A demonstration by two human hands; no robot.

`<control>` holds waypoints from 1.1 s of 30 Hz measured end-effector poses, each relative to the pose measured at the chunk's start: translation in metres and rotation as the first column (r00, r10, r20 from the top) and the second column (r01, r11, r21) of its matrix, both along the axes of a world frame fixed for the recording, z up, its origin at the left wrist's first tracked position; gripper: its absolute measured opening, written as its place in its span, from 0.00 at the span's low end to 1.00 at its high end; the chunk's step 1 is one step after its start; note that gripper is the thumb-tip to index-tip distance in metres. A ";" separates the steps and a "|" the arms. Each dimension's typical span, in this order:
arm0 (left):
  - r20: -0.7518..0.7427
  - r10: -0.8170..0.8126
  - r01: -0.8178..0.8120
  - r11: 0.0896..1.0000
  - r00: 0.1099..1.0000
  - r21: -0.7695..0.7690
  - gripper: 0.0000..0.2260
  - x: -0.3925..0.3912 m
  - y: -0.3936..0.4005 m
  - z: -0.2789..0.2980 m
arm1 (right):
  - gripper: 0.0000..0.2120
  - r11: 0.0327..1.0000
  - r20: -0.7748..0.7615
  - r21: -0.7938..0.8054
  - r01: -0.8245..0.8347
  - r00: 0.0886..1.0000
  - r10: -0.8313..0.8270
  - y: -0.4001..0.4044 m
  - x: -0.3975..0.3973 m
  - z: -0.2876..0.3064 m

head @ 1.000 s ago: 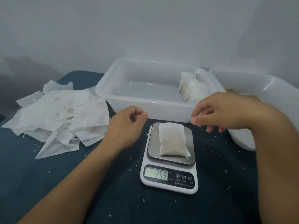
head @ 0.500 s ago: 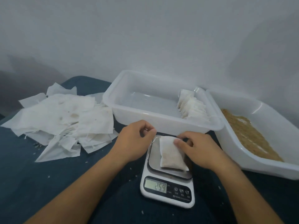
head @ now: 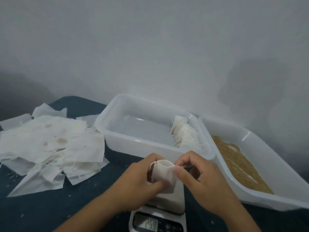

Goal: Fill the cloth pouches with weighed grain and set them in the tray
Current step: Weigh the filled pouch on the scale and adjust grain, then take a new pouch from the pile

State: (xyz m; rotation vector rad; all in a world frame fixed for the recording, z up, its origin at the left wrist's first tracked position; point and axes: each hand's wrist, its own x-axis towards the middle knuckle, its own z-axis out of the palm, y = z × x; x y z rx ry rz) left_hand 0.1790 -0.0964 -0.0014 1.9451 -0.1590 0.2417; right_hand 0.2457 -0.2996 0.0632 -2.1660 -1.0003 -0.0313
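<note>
Above the small white digital scale point(head: 167, 200), the left hand point(head: 140, 180) grips the filled white cloth pouch point(head: 164, 174) upright so grain stays in, while the right hand point(head: 199, 174) pinches its drawstring, probably to close it before the translucent plastic tray point(head: 115, 141) behind.

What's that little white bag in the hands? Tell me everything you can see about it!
The pouch is a small bag of thin white cloth, plump at the bottom as if filled. Its mouth faces up, slightly open, with a thin drawstring running out to the right. It is held upright just above the scale. The left hand grips its lower side, and the right hand pinches its top edge and the string.
</note>
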 end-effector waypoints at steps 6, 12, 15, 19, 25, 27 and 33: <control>0.063 0.062 -0.059 0.997 0.996 -0.045 0.14 0.000 0.000 0.002 | 0.05 0.973 0.009 -0.202 -0.110 0.993 0.114 0.009 0.011 0.013; 0.035 0.274 -0.267 0.954 0.961 -0.139 0.28 0.001 0.002 0.004 | 0.04 0.975 0.068 -0.218 0.033 0.998 -0.018 0.022 0.062 0.067; -0.020 0.341 -0.340 0.929 0.940 -0.146 0.26 0.003 0.001 -0.002 | 0.05 0.960 0.101 -0.253 0.118 0.990 -0.095 0.037 0.106 0.087; -0.072 0.319 -0.325 0.940 0.945 -0.104 0.22 0.007 0.000 -0.011 | 0.07 0.916 0.165 -0.347 0.199 0.975 -0.150 0.066 0.162 0.087; -0.042 0.309 -0.311 0.950 0.950 -0.039 0.20 0.013 0.000 -0.019 | 0.06 0.830 0.212 -0.482 0.281 0.956 -0.200 0.112 0.234 0.047; -0.050 0.305 -0.306 0.952 0.951 -0.027 0.20 0.015 0.002 -0.020 | 0.06 0.811 0.212 -0.506 0.292 0.954 -0.211 0.123 0.253 0.035; -0.050 0.301 -0.303 0.953 0.952 -0.022 0.20 0.019 0.008 -0.017 | 0.08 0.669 0.310 -0.654 0.352 0.932 -0.188 0.145 0.288 0.018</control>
